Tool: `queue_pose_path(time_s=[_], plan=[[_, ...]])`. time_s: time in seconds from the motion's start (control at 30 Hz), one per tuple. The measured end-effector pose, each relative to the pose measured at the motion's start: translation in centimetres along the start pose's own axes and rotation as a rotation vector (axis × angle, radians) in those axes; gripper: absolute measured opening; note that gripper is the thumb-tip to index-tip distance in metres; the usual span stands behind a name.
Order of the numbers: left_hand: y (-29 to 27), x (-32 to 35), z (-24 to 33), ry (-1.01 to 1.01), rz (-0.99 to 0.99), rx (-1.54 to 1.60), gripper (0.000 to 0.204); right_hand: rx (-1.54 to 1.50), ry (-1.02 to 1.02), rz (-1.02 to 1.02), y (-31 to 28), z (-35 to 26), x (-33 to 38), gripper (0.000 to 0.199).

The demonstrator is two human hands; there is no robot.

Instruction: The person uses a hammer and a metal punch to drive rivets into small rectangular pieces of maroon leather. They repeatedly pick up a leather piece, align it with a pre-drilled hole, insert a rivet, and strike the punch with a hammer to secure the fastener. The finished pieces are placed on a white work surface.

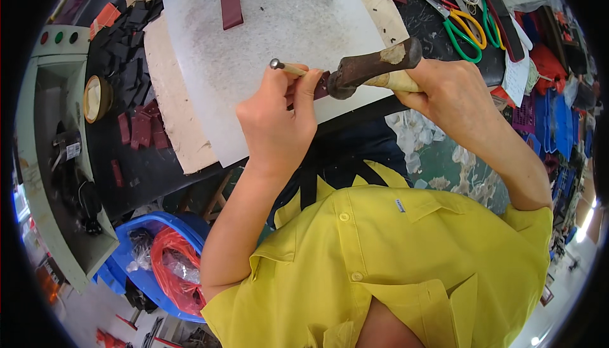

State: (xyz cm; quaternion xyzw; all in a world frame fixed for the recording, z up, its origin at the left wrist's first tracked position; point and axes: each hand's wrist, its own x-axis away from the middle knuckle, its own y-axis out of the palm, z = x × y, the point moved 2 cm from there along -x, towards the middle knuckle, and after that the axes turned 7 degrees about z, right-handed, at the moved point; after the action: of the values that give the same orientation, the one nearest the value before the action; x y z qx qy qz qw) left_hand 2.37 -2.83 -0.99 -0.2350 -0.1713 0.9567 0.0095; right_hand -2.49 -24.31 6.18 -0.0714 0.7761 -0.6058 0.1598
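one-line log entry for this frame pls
left hand: pinches metal punch upright on white board | right hand: grips hammer, head beside punch | dark red piece under punch

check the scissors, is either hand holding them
No, the scissors lie on the dark table past the hammer; the right hand grips the hammer and the left hand holds a metal punch.

small white label [400, 205] on yellow shirt chest; white paper tag [517, 75] right of scissors.
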Motion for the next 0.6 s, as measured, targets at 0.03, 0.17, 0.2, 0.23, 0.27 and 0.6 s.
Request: queue_pose_path(time_s=[0.03, 0.17, 0.2, 0.23, 0.27, 0.6], plan=[[0.1, 0.0, 0.1, 0.052, -0.002, -0.051, 0.016, -0.001, 0.004, 0.002, 0.0, 0.0, 0.1, 0.029], [0.3, -0.2, 1.2, 0.223, -0.016, -0.237, 0.020, -0.008, 0.017, 0.032, -0.2, 0.6, 0.0, 0.027], [0.4, -0.3, 1.5, 0.256, -0.021, -0.277, 0.021, 0.006, 0.025, 0.044, -0.6, 0.9, -0.3, 0.026], [0.3, -0.4, 1.8, 0.274, -0.028, -0.304, 0.021, 0.019, 0.026, 0.060, -1.1, 1.1, -0.7, 0.025], [0.3, -0.3, 1.9, 0.292, -0.036, -0.330, 0.021, -0.080, 0.062, 0.128, -2.3, 0.9, -1.3, 0.023], [0.4, -0.9, 2.2, 0.326, -0.162, -0.387, 0.019, 0.022, 0.019, 0.192, -6.5, -0.8, -3.3, 0.015]])
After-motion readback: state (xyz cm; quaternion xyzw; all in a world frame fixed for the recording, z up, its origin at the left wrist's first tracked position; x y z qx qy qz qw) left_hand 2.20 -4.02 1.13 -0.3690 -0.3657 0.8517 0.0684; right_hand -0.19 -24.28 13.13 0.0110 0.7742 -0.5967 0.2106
